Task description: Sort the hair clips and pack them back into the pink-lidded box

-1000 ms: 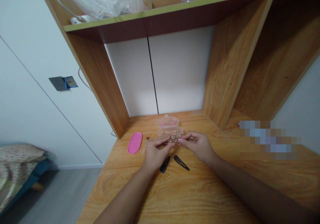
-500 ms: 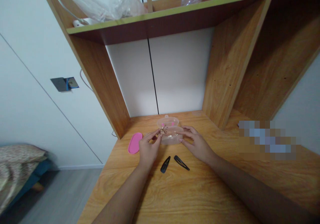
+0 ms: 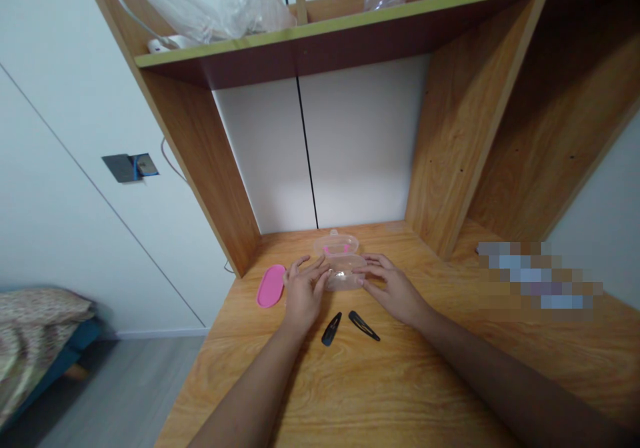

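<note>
I see a clear plastic box (image 3: 345,284) on the wooden desk (image 3: 400,381), between the two hands. It is long and round at the ends, smooth and thin, and I can see right through it. Its lid (image 3: 336,243) is open, lying back toward the wall, with small bright pink bits showing on it. There are shiny spots inside the box, but I can't tell what they are.

The right hand (image 3: 395,293) has the box by its right end, with only a small gap between thumb and fingers. Its wrist is nearly straight, and the arm comes in from the bottom right. The left hand (image 3: 304,295) is at the left end, palm down, fingers bent and tips by the rim. I can't tell if it is holding anything.

Just beside the left hand is a flat pink tray (image 3: 271,287), shaped like an egg, with a raised edge. Nearer to me lie two black hair clips, shaped like long teardrops: the left one (image 3: 331,329) and the right one (image 3: 365,326) lean toward each other at the top but do not touch. The desk has wavy brown lines. Above is a shelf (image 3: 350,24) with a crinkly see-through bag (image 3: 200,11).
</note>
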Available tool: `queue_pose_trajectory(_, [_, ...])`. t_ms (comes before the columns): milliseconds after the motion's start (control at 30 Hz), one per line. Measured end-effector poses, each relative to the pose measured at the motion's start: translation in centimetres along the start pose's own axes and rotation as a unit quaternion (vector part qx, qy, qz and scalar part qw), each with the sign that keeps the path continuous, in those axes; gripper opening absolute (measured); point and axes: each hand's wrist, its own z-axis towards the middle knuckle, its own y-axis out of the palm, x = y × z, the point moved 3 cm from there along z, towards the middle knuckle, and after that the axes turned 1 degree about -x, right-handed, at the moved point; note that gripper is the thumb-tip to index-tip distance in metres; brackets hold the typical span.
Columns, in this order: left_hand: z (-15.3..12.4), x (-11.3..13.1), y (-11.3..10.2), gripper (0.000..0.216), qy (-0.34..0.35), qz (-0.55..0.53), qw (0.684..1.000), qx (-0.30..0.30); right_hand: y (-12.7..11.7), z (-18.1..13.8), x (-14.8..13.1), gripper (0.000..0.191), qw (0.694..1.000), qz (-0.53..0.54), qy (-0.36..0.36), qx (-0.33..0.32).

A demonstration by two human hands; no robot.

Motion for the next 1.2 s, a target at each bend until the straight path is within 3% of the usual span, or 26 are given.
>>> queue_pose_trajectory(233, [-0.3,0.8,-0.7,0.025,0.026,-0.023,0.999,0.035,-0.2,0.0,-0.2,0.026,1.0,0.009,-0.01,0.013])
queue_pose_trajectory(367, [-0.4,2.4,-2.4,0.025,0.103,0.0,0.994,0.037,-0.9,0.0,-0.9,0.03,0.998,-0.006,-0.05,0.049])
queue_pose_trajectory(433, [-0.4,3.2,-3.1,0.026,0.164,0.018,0.985,-0.046,-1.2,-0.2,-1.7,0.025,0.994,-0.008,-0.092,0.05])
queue_pose_trajectory(500, [-0.5,3.4,-3.5,0.018,0.188,0.054,0.971,-0.136,-1.3,-0.4,-2.5,0.019,0.991,-0.003,-0.132,-0.005])
queue_pose_trajectory(600, [-0.9,3.0,-3.2,0.024,0.18,0.125,0.943,-0.25,-0.8,-0.9,-3.3,0.016,0.981,-0.021,-0.14,-0.13])
queue_pose_trajectory(700, [-1.4,2.5,-2.5,0.035,0.156,0.168,0.925,-0.302,-0.3,-1.3,-3.5,0.023,0.971,-0.056,-0.128,-0.196])
queue_pose_trajectory(833, [-1.9,2.5,-2.0,0.023,0.138,0.162,0.922,-0.324,0.2,-1.5,-3.3,0.02,0.965,-0.064,-0.111,-0.227])
queue_pose_trajectory(967, [-2.1,3.1,-1.5,0.011,0.145,0.084,0.925,-0.341,0.2,-1.6,-3.5,0.008,0.973,-0.001,-0.08,-0.215])
queue_pose_trajectory(1133, [-2.1,3.5,-0.2,0.013,0.116,-0.055,0.955,-0.269,-0.2,-1.3,-3.2,0.007,0.978,0.131,-0.014,-0.161])
queue_pose_trajectory(1200, [-2.2,3.5,0.3,0.015,0.084,-0.114,0.962,-0.234,-0.5,-1.1,-2.9,0.01,0.983,0.135,-0.015,-0.121])
